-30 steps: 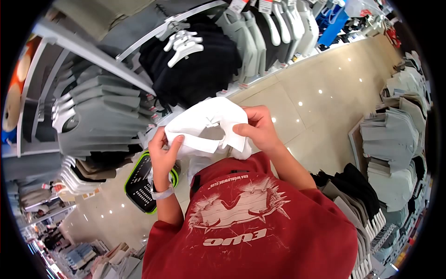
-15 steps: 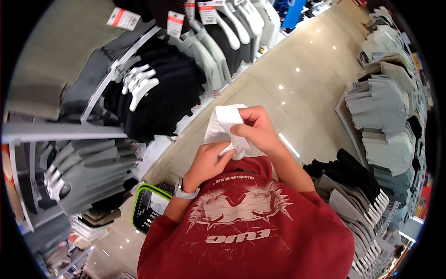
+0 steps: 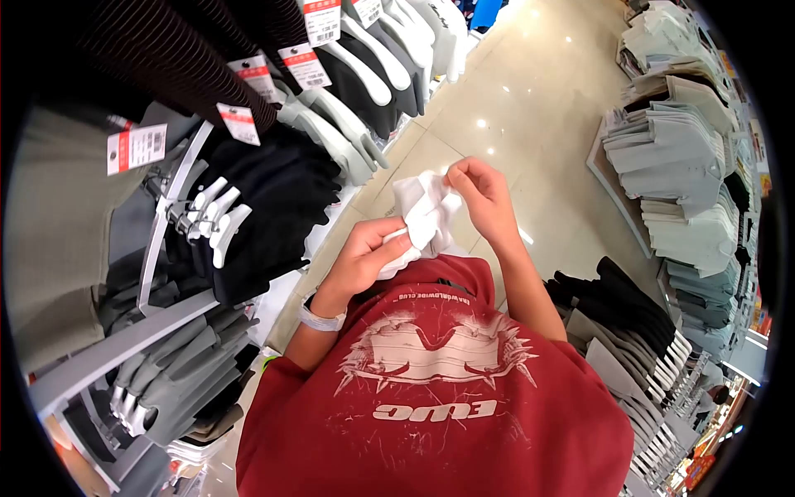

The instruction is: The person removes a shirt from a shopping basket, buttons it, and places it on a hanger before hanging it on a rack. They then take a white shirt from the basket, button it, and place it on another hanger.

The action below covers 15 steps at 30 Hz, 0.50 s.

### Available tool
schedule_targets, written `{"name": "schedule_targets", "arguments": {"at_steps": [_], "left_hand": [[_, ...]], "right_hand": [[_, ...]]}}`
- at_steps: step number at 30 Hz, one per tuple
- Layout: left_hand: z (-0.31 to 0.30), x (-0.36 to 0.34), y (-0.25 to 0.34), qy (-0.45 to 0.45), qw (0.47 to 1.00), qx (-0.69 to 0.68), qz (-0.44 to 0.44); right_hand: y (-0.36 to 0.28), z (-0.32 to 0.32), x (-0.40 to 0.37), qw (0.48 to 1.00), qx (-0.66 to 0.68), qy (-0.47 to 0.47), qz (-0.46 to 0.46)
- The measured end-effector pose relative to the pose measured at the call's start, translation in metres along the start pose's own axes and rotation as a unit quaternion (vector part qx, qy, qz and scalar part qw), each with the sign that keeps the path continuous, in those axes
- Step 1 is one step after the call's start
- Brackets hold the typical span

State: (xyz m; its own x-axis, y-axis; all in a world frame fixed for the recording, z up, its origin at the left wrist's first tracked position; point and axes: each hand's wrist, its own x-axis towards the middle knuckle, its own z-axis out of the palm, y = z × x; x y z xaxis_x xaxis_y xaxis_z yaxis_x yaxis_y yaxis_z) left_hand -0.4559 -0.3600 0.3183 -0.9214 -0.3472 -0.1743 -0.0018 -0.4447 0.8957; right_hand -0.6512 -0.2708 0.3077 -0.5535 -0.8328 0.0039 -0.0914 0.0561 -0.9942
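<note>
**Bunching of a white cloth between both hands**

A white garment [image 3: 424, 211] is held in front of the chest, above the red T-shirt [image 3: 431, 398], and it is now gathered into a small, crumpled bundle. One second ago it was spread wide between the two hands; half a second ago it was already drawn in; now it is pressed still tighter. The left hand [image 3: 364, 258] is closed around the lower part of the bundle, with the thumb laid on top of the fabric. The right hand [image 3: 484, 195] is closed in a pinch on the upper edge, with the fingers curled over it. A wristband [image 3: 319, 319] is worn on the left wrist.

The view has also been turned: the black garments [image 3: 265, 199] on their white hangers [image 3: 211, 219] are now seen lower on the left, and the price tags [image 3: 137, 147] have come into the picture. Stacks of grey shirts [image 3: 671, 157] are seen on the right, well apart from the hands, across the tiled floor [image 3: 530, 99].

From this change it is judged that the gathering of the cloth is far along, since almost no loose fabric is left hanging outside the two grips.
</note>
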Motion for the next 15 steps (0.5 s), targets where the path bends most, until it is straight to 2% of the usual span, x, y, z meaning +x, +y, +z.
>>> {"name": "schedule_targets", "arguments": {"at_steps": [2,7,9,10,12,13,15], "left_hand": [[0.002,0.014,0.002,0.010,1.000,-0.014,0.002],[0.005,0.045,0.005,0.047,0.999,-0.005,-0.008],[0.013,0.061,0.001,0.054,0.997,0.053,0.009],[0.020,0.069,0.000,0.063,0.997,0.052,0.013],[0.038,0.088,-0.004,0.107,0.985,0.139,0.004],[0.047,0.098,-0.005,0.117,0.984,0.136,0.009],[0.065,0.118,-0.006,0.158,0.944,0.288,-0.008]], "right_hand": [[-0.005,-0.009,0.000,0.993,0.077,-0.058,0.063],[-0.009,-0.023,0.007,0.982,0.109,-0.124,0.087],[-0.012,-0.025,0.016,0.987,-0.004,-0.157,0.013],[-0.013,-0.029,0.024,0.986,-0.005,-0.167,0.010],[-0.013,-0.042,0.038,0.965,-0.161,-0.206,0.027],[-0.011,-0.051,0.046,0.963,-0.162,-0.216,0.023],[-0.002,-0.073,0.063,0.952,-0.158,-0.246,0.086]]}}
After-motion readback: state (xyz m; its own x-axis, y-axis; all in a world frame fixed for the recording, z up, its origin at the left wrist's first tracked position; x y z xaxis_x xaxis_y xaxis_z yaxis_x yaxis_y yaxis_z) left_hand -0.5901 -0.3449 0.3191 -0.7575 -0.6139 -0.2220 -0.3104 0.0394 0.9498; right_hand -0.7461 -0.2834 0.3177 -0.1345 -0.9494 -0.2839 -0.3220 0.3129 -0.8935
